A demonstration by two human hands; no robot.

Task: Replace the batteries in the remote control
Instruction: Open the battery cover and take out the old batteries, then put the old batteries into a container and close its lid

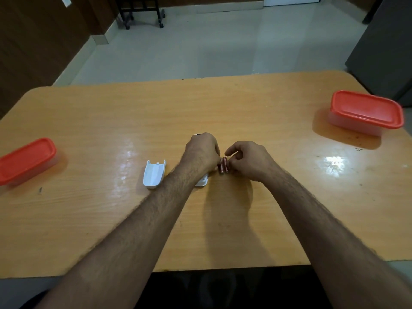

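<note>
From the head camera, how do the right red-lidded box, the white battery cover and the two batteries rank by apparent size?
1. Right box, clearly largest.
2. Battery cover.
3. Batteries, smallest; partly hidden between the hands.
The box lies farther away yet looks biggest, so the order seems safe.

Single view only: head-worn wide-angle camera, set above the near edge of the wooden table [223, 103], facing forward and steeply down. Both forearms enter from the bottom corners and meet near frame centre. Tabletop fills the middle band; grey floor [200, 45] and wall base lie beyond. Straight edges bow towards the frame borders
</note>
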